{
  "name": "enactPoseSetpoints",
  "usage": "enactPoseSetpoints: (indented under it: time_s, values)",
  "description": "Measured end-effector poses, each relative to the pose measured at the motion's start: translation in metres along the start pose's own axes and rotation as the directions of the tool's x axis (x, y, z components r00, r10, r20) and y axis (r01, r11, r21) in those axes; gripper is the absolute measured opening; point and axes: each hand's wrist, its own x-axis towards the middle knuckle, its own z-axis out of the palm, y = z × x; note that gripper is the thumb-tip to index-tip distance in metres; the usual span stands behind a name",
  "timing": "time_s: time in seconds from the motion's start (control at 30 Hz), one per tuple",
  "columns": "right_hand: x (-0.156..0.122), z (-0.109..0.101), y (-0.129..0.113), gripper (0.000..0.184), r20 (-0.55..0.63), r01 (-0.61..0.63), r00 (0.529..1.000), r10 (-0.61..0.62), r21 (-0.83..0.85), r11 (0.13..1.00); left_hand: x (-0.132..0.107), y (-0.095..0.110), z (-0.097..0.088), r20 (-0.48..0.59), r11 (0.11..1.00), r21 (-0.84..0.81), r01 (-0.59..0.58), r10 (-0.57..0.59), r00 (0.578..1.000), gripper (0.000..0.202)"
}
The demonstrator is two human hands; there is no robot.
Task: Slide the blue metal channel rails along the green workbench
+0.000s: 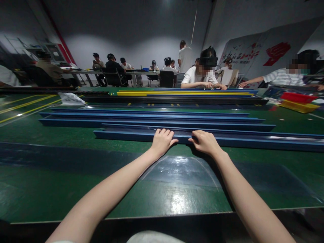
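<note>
Forearms over the worktop, left hand and right hand both curled round the near wall of the front blue channel beneath them, other blue channels beyond the hands untouched, finished share unclear.

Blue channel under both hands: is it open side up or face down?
Open side up: the blue channel shows its dark inside between two long edges, with the left hand and right hand on the near one.

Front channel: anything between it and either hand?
Nothing visible. The left hand and right hand both touch the front channel, fingers over its near wall. The other blue channels lie beyond it, not in between.
</note>
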Motion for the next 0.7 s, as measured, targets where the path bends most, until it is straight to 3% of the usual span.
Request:
enactPoseSetpoints:
  time_s: [0.4, 0.7]
  values:
    - [0.003, 0.007, -0.008, 0.026, 0.008, 0.033, 0.999, -0.033, 0.102, 0.994, 0.000, -0.001, 0.002, -0.006, 1.000, -0.019, 0.006, -0.007, 1.000, 0.032]
    - [0.005, 0.008, -0.011, 0.019, -0.023, 0.072, 0.997, -0.070, 0.093, 0.993, 0.000, 0.000, 0.001, 0.000, 0.999, -0.029, 0.020, -0.020, 1.000, 0.031]
